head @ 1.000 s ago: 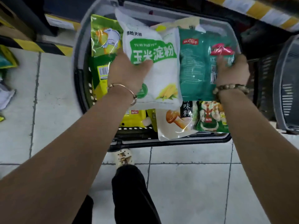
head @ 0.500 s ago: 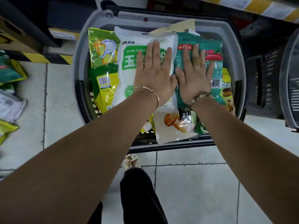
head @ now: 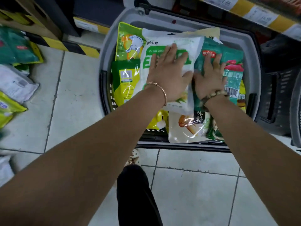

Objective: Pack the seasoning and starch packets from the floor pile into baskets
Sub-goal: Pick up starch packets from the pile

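A grey basket (head: 107,51) stands on the tiled floor, filled with packets. My left hand (head: 169,75) presses flat, fingers straight, on a white and green corn starch packet (head: 151,66) lying on top. My right hand (head: 210,79) presses flat on a teal packet (head: 234,74) beside it. Green and yellow packets (head: 125,79) lie at the basket's left. A white mushroom seasoning packet (head: 184,128) sticks out over the near rim. The floor pile of packets (head: 14,82) lies at the far left.
A dark basket (head: 276,98) and another grey basket (head: 295,111) stand to the right. Shelf edges with price tags (head: 244,8) run along the top. A yellow and black striped base (head: 65,44) lies behind. My leg and shoe (head: 135,160) are below the basket.
A second ago both hands gripped the starch and teal packets above the basket. They laid them down and now press flat on them; the view shifted right.
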Demonstrator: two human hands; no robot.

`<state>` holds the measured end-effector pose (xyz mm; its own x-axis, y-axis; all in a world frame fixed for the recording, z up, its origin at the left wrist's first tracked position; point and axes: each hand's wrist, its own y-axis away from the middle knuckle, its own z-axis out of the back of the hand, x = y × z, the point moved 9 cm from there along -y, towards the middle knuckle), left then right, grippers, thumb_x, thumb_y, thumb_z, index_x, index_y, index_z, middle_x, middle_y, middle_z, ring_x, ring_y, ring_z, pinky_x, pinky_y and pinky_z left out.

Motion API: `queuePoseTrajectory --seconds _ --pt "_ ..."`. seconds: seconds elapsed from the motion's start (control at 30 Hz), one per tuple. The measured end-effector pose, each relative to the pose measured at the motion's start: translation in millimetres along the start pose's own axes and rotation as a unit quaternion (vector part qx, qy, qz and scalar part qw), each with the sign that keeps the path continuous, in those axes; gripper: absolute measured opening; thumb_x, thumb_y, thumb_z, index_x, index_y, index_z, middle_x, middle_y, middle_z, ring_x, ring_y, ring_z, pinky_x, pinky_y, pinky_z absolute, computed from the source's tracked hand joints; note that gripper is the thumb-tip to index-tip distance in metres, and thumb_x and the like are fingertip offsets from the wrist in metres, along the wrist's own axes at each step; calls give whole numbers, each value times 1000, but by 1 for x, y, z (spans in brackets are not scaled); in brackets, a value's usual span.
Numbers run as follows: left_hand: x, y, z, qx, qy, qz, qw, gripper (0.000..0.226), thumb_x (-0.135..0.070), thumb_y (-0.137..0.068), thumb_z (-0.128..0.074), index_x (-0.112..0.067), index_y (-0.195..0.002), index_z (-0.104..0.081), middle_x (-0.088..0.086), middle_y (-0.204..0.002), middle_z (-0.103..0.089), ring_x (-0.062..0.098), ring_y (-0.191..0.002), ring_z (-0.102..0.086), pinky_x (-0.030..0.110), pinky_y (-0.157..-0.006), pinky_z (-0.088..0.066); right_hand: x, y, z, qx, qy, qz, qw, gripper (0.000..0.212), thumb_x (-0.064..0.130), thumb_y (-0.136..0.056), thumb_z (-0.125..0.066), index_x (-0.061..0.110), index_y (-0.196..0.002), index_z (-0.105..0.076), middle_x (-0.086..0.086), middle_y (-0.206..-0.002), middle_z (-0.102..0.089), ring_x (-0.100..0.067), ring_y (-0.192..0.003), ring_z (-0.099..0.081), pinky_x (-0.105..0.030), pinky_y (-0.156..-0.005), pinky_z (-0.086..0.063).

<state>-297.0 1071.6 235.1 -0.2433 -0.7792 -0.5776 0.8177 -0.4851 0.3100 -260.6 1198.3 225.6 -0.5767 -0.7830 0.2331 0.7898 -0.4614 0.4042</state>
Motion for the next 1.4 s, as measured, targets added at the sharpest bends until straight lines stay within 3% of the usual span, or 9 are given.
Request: queuePoseTrajectory --seconds 0.1,0.23,0.4,0.57,0.7,0.83,1.13,1.27,1.4 --pt "43 37 36 -103 122 57 986 54 -35 -91 -49 -28 -143 -36 0 -157 -17 19 -146 -7 46 -117 1 28 13 20 -51 -176 -13 983 57 22 -97 -43 23 -150 -19 -2 -156 -21 -21 -139 -28 -24 -108 -23" --pt "131 113 77 -235 314 134 910 62 -41 -75 -48 -19 -133 -52 -7 -137 -47 18 -131 -42 50 -111 -27 118 66 11 -60 -145 153 976 60 5 -92 -50 15 -147 -27 -8 -153 -28 -20 -141 -25 -21 -112 -18" --pt "261 218 104 -307 334 250 855 58 -28 -74 -52 -13 -130 -53 3 -135 -51 13 -126 -44 12 -102 -27 246 151 -77 44 -134 314 939 58 12 -83 -55 9 -139 -42 -12 -143 -43 -22 -134 -39 -16 -106 -24" --pt "368 347 119 -353 301 328 823 59 -28 -72 -54 -14 -130 -52 2 -134 -51 15 -126 -45 29 -108 -32 351 244 -187 146 -72 375 912 60 13 -86 -63 12 -141 -40 -8 -144 -43 -21 -135 -38 -34 -111 -31" --pt "446 464 112 -380 303 393 781 60 -29 -74 -55 -11 -132 -51 7 -137 -49 19 -128 -43 30 -108 -31 419 325 -269 210 -12 413 886 62 16 -85 -64 15 -142 -39 -7 -144 -44 -19 -135 -38 -26 -109 -28" --pt "512 578 91 -405 320 466 719 60 -31 -74 -54 -13 -132 -50 2 -133 -49 12 -122 -43 19 -100 -30 466 401 -343 257 52 450 853 62 17 -85 -64 17 -141 -40 -9 -144 -43 -19 -134 -38 -20 -106 -25" --pt "593 736 23 -384 350 578 629 63 -35 -73 -55 -15 -133 -49 6 -134 -49 21 -122 -46 30 -102 -34 516 520 -474 326 163 460 810 57 18 -87 -63 17 -140 -42 -5 -143 -45 -19 -130 -41 -22 -101 -30" --pt "612 755 -18 -376 382 604 590 54 -20 -84 -63 -16 -136 -46 7 -136 -46 23 -123 -46 33 -105 -35 518 537 -531 357 188 418 814 58 24 -87 -62 18 -141 -41 -3 -144 -44 -20 -132 -41 -31 -105 -33" --pt "630 748 -61 -360 432 615 552 55 -21 -85 -62 -19 -137 -43 3 -139 -45 22 -123 -47 39 -104 -38 509 523 -594 357 228 341 839 64 34 -87 -61 18 -143 -35 -7 -144 -42 -26 -130 -42 -36 -103 -37"
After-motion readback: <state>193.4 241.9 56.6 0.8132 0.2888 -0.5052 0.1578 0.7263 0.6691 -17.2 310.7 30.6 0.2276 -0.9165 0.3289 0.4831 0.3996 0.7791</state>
